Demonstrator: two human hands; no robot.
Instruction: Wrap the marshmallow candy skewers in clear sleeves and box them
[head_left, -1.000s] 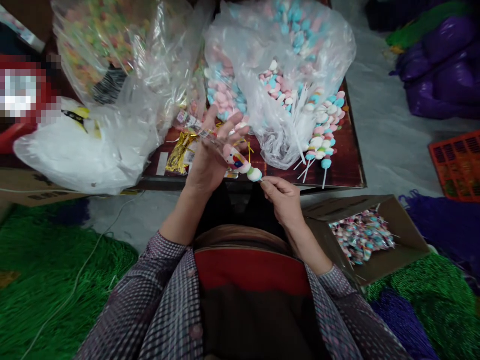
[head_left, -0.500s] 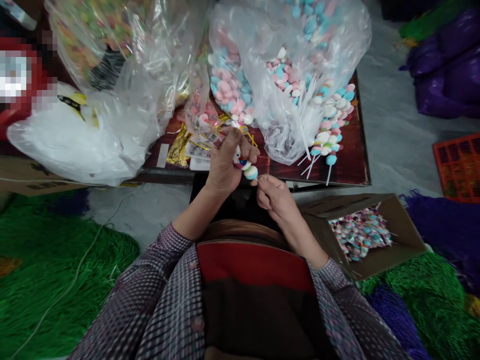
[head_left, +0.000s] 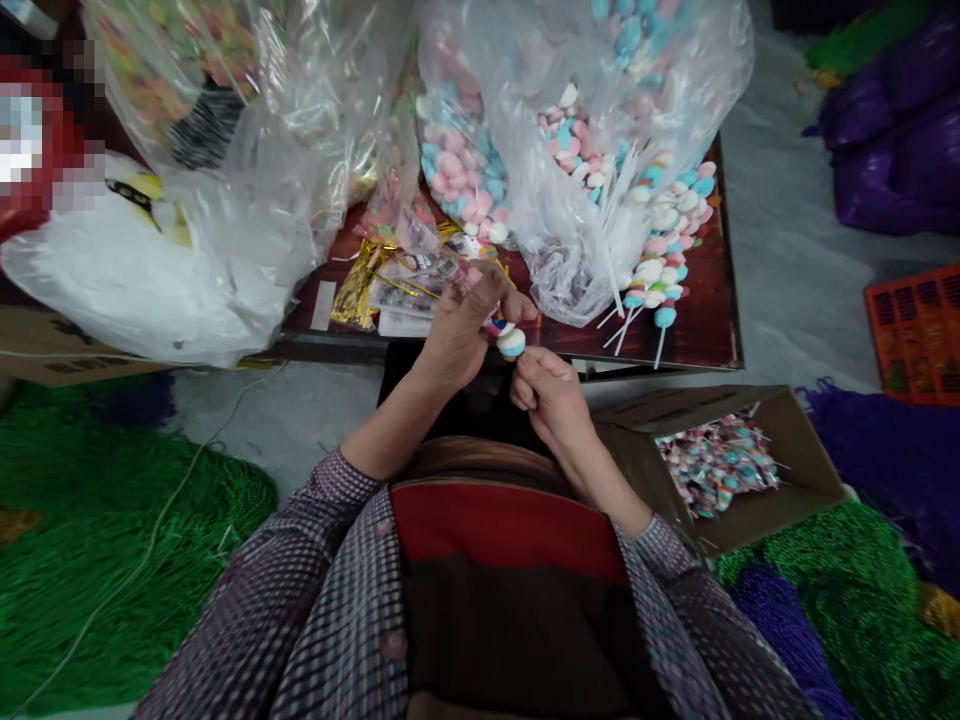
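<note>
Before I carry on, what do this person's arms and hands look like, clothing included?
The left hand and right hand are bare, with no gloves. The left sleeve and right sleeve are finely checked in dark and pale tones, ending short of the hands.

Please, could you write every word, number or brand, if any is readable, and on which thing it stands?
No text is readable.
Cardboard box, left edge: dark printed marks, too blurred.
Clear wrappers beside the left hand: print too small.
White bag: black marking on yellow, too blurred.
</note>
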